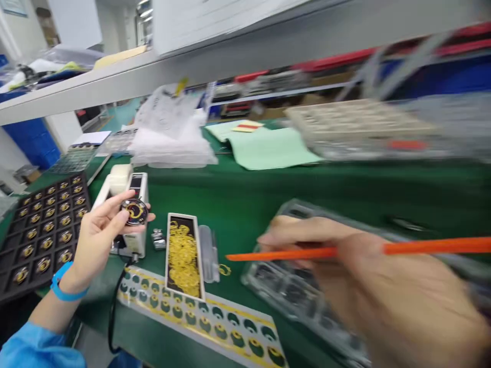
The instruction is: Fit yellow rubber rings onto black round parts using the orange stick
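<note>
My left hand [97, 227], with a blue band at the wrist, pinches a small round black part [135, 211] between thumb and fingers. A curled yellow piece shows on that part's face. At the right, my right hand [368, 276] is closed around a thin orange pointed stick [284, 254], its tip pointing left; the hand is blurred. Between the hands sits a white-rimmed box [201, 266] full of small yellow ring-like pieces [184, 255]. One loose yellow piece [224, 270] lies beside it. Beneath my right hand is a clear plastic tray [264, 286] with dark parts, partly hidden.
A black tray [7, 250] of round parts stands far left. Behind my left hand is a white tape dispenser [140, 245] with a black cable [112, 317]. A punched yellow-and-white sheet [172, 322] lies in front. A shelf [230, 56] crosses overhead; plastic bags [172, 143] and green paper [268, 145] lie behind.
</note>
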The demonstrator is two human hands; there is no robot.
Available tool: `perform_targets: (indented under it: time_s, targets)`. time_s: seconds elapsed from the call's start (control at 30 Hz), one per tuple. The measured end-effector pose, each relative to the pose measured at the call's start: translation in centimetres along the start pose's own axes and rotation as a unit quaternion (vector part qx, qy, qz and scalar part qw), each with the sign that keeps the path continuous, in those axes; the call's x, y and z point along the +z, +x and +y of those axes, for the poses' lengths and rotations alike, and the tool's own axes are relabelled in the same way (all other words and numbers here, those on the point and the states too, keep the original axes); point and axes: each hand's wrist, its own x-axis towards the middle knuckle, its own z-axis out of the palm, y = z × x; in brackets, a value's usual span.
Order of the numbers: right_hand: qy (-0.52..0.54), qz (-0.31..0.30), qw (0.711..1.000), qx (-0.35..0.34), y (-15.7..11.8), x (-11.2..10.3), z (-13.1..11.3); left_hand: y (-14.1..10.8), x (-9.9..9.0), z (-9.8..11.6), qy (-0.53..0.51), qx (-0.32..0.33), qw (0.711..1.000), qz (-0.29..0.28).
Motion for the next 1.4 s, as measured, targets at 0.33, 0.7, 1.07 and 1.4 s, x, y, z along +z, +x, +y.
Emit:
perform_targets:
  time_s: [0.33,0.7,1.07,1.4]
  targets:
    - [0.056,0.007,0.997,-0.044,1.3,0.4,-0.4,4.0,8.2,-2.9,-0.160,-0.014,0.974,-0.158]
    - [0.094,-0.083,0.988,-0.089,2.2,1.0,4.4,4.6,7.1,-3.7,-0.171,-0.079,0.970,-0.153]
    - [-0.103,-0.192,0.938,-0.271,2.7,-0.8,4.2,4.8,7.1,-3.7,-0.170,-0.138,0.964,-0.153]
    - [-0.232,-0.190,0.902,-0.312,2.1,-0.3,3.8,5.3,7.2,-4.1,-0.150,-0.137,0.970,-0.133]
